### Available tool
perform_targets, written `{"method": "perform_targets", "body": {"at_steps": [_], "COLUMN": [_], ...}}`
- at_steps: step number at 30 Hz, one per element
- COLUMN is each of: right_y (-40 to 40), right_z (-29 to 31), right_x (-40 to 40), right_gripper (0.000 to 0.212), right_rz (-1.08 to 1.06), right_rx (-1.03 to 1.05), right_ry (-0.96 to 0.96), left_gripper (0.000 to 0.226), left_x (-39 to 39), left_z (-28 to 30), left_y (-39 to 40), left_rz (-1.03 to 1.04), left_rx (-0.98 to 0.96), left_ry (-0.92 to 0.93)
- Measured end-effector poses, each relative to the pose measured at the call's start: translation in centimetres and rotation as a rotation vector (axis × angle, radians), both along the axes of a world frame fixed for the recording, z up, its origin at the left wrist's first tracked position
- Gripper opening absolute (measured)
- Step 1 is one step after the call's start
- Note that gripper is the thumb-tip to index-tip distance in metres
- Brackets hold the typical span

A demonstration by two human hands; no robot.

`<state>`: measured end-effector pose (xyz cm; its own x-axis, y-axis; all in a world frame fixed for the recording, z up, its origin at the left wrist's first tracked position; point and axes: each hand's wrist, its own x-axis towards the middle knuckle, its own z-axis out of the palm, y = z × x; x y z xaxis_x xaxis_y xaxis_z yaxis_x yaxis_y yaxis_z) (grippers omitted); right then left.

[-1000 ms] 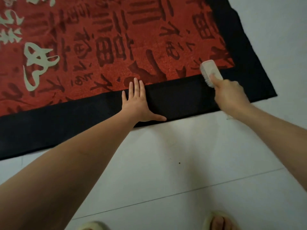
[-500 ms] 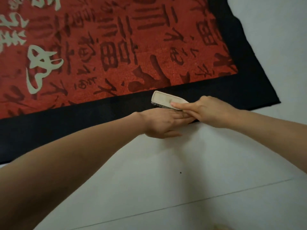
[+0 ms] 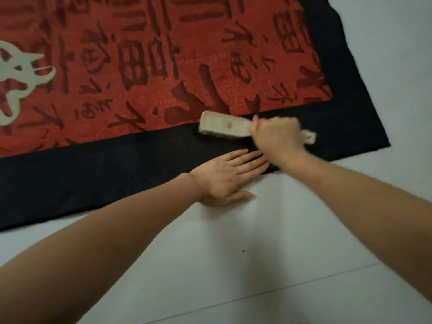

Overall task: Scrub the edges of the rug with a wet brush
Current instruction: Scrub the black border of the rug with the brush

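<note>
A red rug [image 3: 149, 66] with dark characters and a black border [image 3: 81, 178] lies on a pale tiled floor. My right hand [image 3: 277, 136] grips the handle of a cream scrub brush [image 3: 225, 125], whose bristles rest on the black border right at its seam with the red field. The brush's handle end sticks out to the right of my fist. My left hand [image 3: 228, 177] lies flat with straight fingers on the border's near edge, just below and left of the right hand, thumb on the floor.
The rug's near right corner [image 3: 383, 143] lies to the right of the brush. Pale floor tiles [image 3: 257, 265] with a grout line run along the near side, and more floor shows at the upper right. A small dark speck [image 3: 243, 250] sits on the floor.
My right hand swept the brush from the far right of the border leftward along it. My left hand turned from pointing away to pointing right and stays flat on the edge.
</note>
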<state>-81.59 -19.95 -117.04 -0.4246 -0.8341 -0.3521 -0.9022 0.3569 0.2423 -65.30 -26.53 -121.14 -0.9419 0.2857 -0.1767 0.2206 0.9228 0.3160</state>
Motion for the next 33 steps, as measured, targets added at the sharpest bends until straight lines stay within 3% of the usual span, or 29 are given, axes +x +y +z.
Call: {"method": "perform_targets", "body": {"at_steps": [3, 8, 11, 13, 15, 18, 22, 24, 26, 28, 29, 31, 33], "right_y": [-0.4, 1.2, -1.1, -1.8, -0.1, 3.6, 0.5, 0.3, 2.1, 4.2, 4.8, 4.8, 3.7], "right_z": [-0.4, 2.7, 1.1, 1.5, 1.9, 2.0, 0.6, 0.9, 1.2, 2.0, 2.3, 1.8, 0.6], "right_x": [0.1, -3.2, 4.1, 4.3, -0.5, -3.1, 4.2, 3.4, 1.0, 0.0, 0.5, 2.9, 6.0], "right_gripper": [0.044, 0.051, 0.033, 0.027, 0.036, 0.043, 0.051, 0.056, 0.049, 0.036, 0.037, 0.049, 0.051], "right_rz": [0.191, -0.161, 0.148, 0.294, 0.177, -0.186, -0.191, -0.321, -0.480, -0.550, -0.544, -0.482, -0.343], "right_rx": [-0.070, -0.179, -0.172, -0.183, -0.118, -0.191, -0.233, -0.281, -0.362, -0.485, -0.533, -0.531, -0.428], "right_ry": [0.093, 0.143, -0.007, 0.003, 0.085, 0.176, -0.166, -0.243, -0.344, -0.466, -0.514, -0.591, -0.621], "left_gripper": [0.072, 0.071, 0.070, 0.070, 0.070, 0.069, 0.063, 0.051, 0.037, 0.049, 0.075, 0.128, 0.143], "left_x": [-0.4, -0.4, -0.6, -0.7, -0.6, -0.3, -0.7, -0.4, 0.7, 1.1, 1.0, 0.3, -0.4], "left_z": [0.1, 0.5, 1.0, 1.3, 1.4, 1.0, 1.1, 1.8, 2.5, 3.0, 3.1, 2.7, 2.0], "left_y": [-0.5, -0.3, -0.2, -0.1, -0.2, 0.0, -0.3, 0.0, 0.4, 0.3, 0.2, 0.1, 0.6], "left_rz": [0.012, 0.003, 0.003, 0.009, -0.006, -0.005, -0.001, 0.172, 0.592, 1.012, 1.161, 1.315, 1.357], "left_rx": [-0.023, -0.040, -0.091, -0.093, -0.076, -0.075, -0.027, 0.199, 0.377, 0.334, 0.286, 0.208, 0.146], "left_ry": [-0.033, -0.082, -0.167, -0.202, -0.157, -0.113, -0.147, -0.061, 0.214, 0.435, 0.377, 0.043, -0.118]}}
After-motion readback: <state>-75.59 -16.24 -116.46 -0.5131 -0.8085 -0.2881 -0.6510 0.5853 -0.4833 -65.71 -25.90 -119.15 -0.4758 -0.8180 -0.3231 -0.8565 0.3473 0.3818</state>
